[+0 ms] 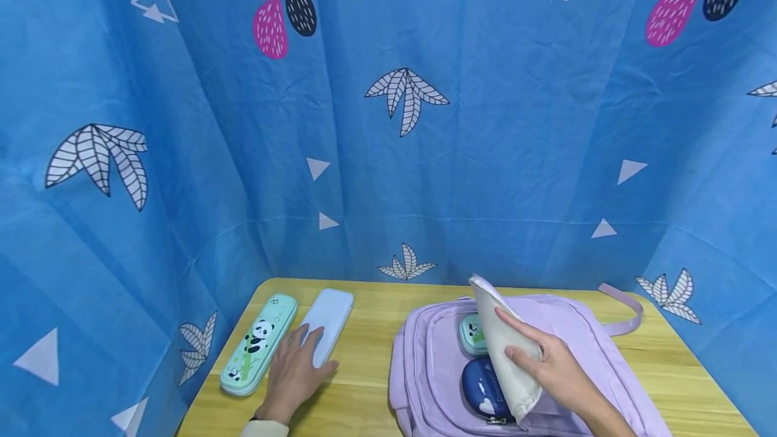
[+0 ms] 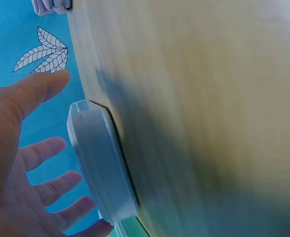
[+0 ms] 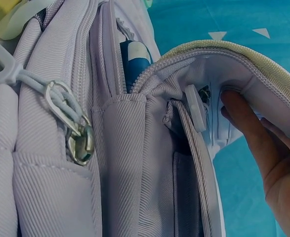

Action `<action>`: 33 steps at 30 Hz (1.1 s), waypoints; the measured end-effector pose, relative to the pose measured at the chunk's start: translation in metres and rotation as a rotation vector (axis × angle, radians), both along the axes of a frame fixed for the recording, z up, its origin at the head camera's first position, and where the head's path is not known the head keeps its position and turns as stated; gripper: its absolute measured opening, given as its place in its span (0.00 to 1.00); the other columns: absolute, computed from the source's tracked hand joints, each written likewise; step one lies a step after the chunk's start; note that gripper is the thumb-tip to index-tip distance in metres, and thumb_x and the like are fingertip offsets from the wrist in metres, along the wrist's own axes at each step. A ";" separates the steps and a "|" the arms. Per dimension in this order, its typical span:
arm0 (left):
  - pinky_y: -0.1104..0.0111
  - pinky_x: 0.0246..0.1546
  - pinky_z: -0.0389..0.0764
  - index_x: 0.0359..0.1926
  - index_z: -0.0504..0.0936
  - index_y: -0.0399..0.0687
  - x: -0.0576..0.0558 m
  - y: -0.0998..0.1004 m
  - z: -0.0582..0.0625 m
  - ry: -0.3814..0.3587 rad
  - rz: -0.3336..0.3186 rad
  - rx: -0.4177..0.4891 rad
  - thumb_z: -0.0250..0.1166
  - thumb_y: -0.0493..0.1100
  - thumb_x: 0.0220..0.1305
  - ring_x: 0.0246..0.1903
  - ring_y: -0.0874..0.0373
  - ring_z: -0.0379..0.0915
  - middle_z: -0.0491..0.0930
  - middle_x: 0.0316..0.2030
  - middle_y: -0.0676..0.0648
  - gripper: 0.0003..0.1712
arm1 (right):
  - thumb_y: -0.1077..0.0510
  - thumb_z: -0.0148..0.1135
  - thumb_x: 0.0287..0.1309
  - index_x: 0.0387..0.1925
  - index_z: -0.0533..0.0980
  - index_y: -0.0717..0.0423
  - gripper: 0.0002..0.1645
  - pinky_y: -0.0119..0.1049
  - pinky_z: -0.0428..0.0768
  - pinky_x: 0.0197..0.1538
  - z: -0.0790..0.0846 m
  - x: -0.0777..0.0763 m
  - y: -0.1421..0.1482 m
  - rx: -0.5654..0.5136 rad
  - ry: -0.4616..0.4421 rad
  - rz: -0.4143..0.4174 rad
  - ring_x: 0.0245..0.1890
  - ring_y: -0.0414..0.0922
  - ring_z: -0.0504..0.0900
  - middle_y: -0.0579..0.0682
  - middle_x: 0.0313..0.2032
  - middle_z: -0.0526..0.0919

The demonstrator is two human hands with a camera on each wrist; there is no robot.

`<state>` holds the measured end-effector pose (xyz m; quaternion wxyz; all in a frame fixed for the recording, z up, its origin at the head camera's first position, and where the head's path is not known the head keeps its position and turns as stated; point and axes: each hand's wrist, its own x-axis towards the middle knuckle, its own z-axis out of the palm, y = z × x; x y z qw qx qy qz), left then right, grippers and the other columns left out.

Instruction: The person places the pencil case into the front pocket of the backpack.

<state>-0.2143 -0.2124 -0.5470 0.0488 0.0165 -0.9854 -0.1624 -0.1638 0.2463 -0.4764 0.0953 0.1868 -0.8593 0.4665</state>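
Note:
A lilac backpack (image 1: 561, 315) lies on the table, its front pocket unzipped. My right hand (image 1: 555, 366) holds the pocket's flap (image 1: 500, 342) folded back, with fingers on its surface, also seen in the right wrist view. Inside the pocket are a dark blue zip case (image 1: 482, 386) with a white heart and a mint green case (image 1: 472, 334) with a panda, partly hidden by the flap. On the left, my left hand (image 1: 294, 373) hovers at a pale blue pencil box (image 1: 328, 319), fingers spread; in the left wrist view they stand around its near side. Contact cannot be told.
A mint green panda pencil case (image 1: 257, 346) lies left of the pale blue box. The wooden table (image 1: 364, 390) meets a blue patterned curtain (image 1: 388, 174) at back and sides. A lilac strap (image 1: 625, 309) reaches past the backpack's right side. Zip pulls (image 3: 80, 143) hang on the bag.

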 end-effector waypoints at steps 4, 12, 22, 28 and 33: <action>0.30 0.72 0.68 0.76 0.76 0.49 0.002 -0.002 -0.002 -0.026 0.017 0.020 0.81 0.59 0.60 0.76 0.29 0.60 0.66 0.79 0.32 0.47 | 0.57 0.67 0.76 0.79 0.73 0.47 0.33 0.24 0.79 0.60 0.000 0.000 0.000 -0.003 -0.001 0.000 0.67 0.24 0.71 0.61 0.75 0.76; 0.32 0.73 0.68 0.76 0.75 0.46 0.006 -0.009 -0.007 -0.034 0.046 0.062 0.80 0.54 0.59 0.76 0.28 0.60 0.62 0.79 0.29 0.47 | 0.56 0.67 0.77 0.79 0.73 0.47 0.33 0.25 0.81 0.59 -0.001 -0.001 0.000 -0.009 -0.016 0.002 0.67 0.24 0.72 0.61 0.75 0.75; 0.34 0.68 0.75 0.74 0.75 0.49 0.006 -0.012 -0.010 -0.042 0.077 0.122 0.81 0.54 0.59 0.68 0.30 0.69 0.67 0.74 0.28 0.44 | 0.56 0.67 0.76 0.78 0.74 0.47 0.33 0.26 0.83 0.57 -0.003 -0.001 0.000 -0.006 -0.005 -0.009 0.66 0.24 0.73 0.61 0.75 0.76; 0.34 0.65 0.77 0.73 0.76 0.50 0.004 -0.012 -0.010 -0.038 0.096 0.135 0.80 0.55 0.59 0.65 0.31 0.71 0.71 0.71 0.29 0.43 | 0.56 0.67 0.76 0.78 0.74 0.46 0.33 0.26 0.82 0.58 -0.002 0.000 0.000 -0.002 -0.008 -0.011 0.67 0.24 0.72 0.61 0.75 0.76; 0.34 0.63 0.78 0.72 0.78 0.50 0.004 -0.014 -0.009 -0.019 0.099 0.147 0.81 0.53 0.58 0.64 0.31 0.73 0.72 0.70 0.28 0.42 | 0.57 0.66 0.77 0.79 0.73 0.48 0.33 0.26 0.83 0.57 -0.002 0.000 0.000 -0.010 -0.009 -0.003 0.66 0.24 0.73 0.62 0.75 0.75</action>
